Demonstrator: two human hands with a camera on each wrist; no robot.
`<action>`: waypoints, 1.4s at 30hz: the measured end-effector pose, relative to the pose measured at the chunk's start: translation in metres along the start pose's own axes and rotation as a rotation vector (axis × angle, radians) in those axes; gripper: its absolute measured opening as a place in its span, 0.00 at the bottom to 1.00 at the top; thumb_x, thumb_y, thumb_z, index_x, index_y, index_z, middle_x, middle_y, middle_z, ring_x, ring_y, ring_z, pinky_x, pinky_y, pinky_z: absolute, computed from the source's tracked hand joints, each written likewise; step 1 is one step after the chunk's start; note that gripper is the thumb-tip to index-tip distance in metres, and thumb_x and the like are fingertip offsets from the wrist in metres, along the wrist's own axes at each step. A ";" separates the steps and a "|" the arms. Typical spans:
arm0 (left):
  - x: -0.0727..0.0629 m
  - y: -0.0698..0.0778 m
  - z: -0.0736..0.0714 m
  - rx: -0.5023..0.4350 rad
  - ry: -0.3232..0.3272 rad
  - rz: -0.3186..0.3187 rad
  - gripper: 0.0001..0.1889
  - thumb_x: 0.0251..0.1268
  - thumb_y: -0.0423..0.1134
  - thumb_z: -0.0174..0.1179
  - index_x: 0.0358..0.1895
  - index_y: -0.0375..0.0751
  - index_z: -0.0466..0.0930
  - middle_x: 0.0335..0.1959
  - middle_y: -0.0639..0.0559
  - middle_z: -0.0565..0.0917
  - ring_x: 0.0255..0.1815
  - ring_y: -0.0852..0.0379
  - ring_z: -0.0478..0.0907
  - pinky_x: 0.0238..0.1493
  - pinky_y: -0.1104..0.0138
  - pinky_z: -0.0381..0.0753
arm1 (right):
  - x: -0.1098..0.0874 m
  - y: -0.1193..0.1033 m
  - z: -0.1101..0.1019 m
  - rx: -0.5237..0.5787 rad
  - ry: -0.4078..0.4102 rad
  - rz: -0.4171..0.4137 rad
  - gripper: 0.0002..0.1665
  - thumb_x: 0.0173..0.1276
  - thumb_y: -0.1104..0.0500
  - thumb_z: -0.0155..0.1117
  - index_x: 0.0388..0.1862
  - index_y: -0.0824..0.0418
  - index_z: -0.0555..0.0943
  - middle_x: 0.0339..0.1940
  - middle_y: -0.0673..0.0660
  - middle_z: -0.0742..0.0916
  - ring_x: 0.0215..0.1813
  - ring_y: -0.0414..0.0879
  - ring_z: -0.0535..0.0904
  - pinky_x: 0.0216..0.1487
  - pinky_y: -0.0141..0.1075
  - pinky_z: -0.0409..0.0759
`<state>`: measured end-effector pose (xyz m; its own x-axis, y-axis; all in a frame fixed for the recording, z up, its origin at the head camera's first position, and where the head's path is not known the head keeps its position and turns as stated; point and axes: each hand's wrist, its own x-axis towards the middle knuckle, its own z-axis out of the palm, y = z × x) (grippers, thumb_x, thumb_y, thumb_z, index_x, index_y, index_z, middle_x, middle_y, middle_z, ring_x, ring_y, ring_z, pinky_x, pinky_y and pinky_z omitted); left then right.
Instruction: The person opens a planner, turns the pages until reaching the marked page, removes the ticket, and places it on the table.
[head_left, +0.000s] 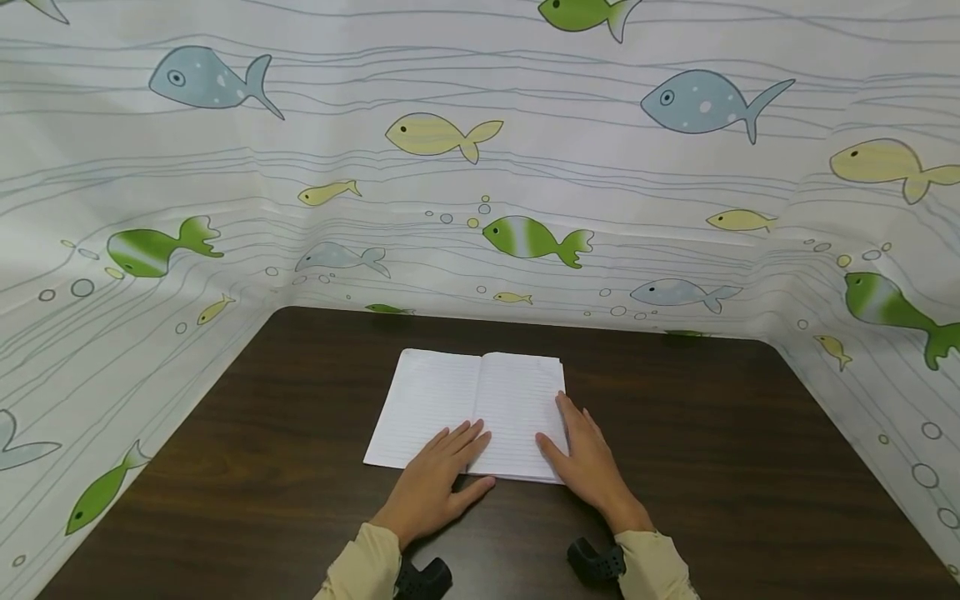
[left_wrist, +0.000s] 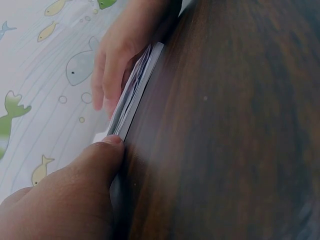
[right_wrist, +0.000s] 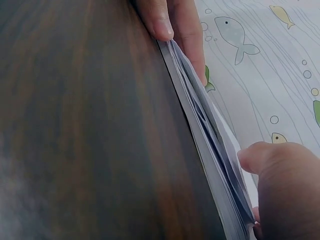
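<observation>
"So, what to fear for the white, faintly ruled paper notebook, spread to 2 facing pages on the dark-brown wood-grain tabletop?"

"Perhaps creasing, if pushed sideways by the right hand: thin leaves, loosely gapped along the near edge."

"And the fingers?"

"Straightened, not curled: left hand laid across lower middle, right hand along right edge."
</observation>
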<state>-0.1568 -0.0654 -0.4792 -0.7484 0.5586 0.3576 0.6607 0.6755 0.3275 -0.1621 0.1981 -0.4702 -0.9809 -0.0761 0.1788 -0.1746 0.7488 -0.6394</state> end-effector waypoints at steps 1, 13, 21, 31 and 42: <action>0.000 0.000 0.000 -0.005 -0.008 -0.005 0.34 0.75 0.60 0.58 0.75 0.43 0.73 0.76 0.48 0.71 0.79 0.50 0.64 0.79 0.51 0.61 | 0.000 -0.001 0.000 0.000 -0.007 0.018 0.48 0.76 0.46 0.63 0.83 0.69 0.56 0.82 0.66 0.63 0.82 0.65 0.56 0.81 0.63 0.48; 0.001 -0.002 0.000 -0.016 -0.030 -0.014 0.37 0.74 0.60 0.59 0.77 0.40 0.70 0.78 0.47 0.68 0.80 0.51 0.62 0.81 0.53 0.58 | 0.000 -0.003 -0.002 0.005 -0.041 0.097 0.48 0.77 0.44 0.61 0.84 0.67 0.54 0.84 0.64 0.58 0.83 0.69 0.48 0.79 0.67 0.49; 0.002 0.000 -0.002 -0.087 -0.010 -0.097 0.47 0.73 0.62 0.60 0.81 0.32 0.56 0.82 0.40 0.60 0.81 0.48 0.60 0.77 0.52 0.66 | 0.002 0.000 -0.001 -0.018 -0.037 -0.012 0.46 0.77 0.48 0.62 0.81 0.72 0.58 0.83 0.67 0.61 0.83 0.60 0.57 0.83 0.58 0.45; 0.003 0.001 -0.005 -0.146 -0.012 -0.156 0.45 0.74 0.60 0.61 0.82 0.35 0.57 0.81 0.42 0.61 0.81 0.50 0.60 0.77 0.52 0.66 | 0.001 0.001 -0.001 -0.028 -0.032 -0.093 0.42 0.79 0.46 0.59 0.81 0.69 0.62 0.82 0.65 0.65 0.82 0.59 0.59 0.82 0.61 0.43; 0.002 0.004 -0.007 -0.233 0.005 -0.177 0.40 0.75 0.50 0.63 0.82 0.38 0.57 0.81 0.44 0.63 0.78 0.48 0.65 0.72 0.50 0.72 | 0.002 0.000 0.000 0.068 0.016 -0.041 0.35 0.87 0.48 0.42 0.81 0.70 0.60 0.80 0.63 0.68 0.82 0.57 0.59 0.83 0.59 0.44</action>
<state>-0.1550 -0.0649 -0.4711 -0.8532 0.4394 0.2812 0.5162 0.6330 0.5769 -0.1639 0.1975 -0.4699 -0.9715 -0.0945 0.2174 -0.2203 0.6985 -0.6809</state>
